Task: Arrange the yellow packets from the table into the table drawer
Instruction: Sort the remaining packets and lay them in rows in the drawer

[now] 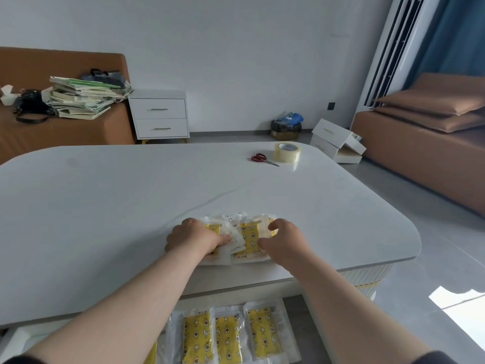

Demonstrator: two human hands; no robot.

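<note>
A small heap of yellow packets (248,239) in clear wrappers lies near the front edge of the white table (131,195). My left hand (194,239) rests on the heap's left part, fingers curled around a packet. My right hand (282,241) hovers at the heap's right side with thumb and fingers pinching a packet's edge. Below the table's front edge the drawer (15,342) stands pulled out. Several yellow packets (228,337) lie side by side in the drawer, partly hidden by my forearms.
Red-handled scissors (262,158) and a roll of clear tape (287,152) sit at the table's far right. Beyond are a white nightstand (160,115), a brown sofa with stacked books (81,98), white boxes (338,144) on the floor and a brown couch (425,143) at right.
</note>
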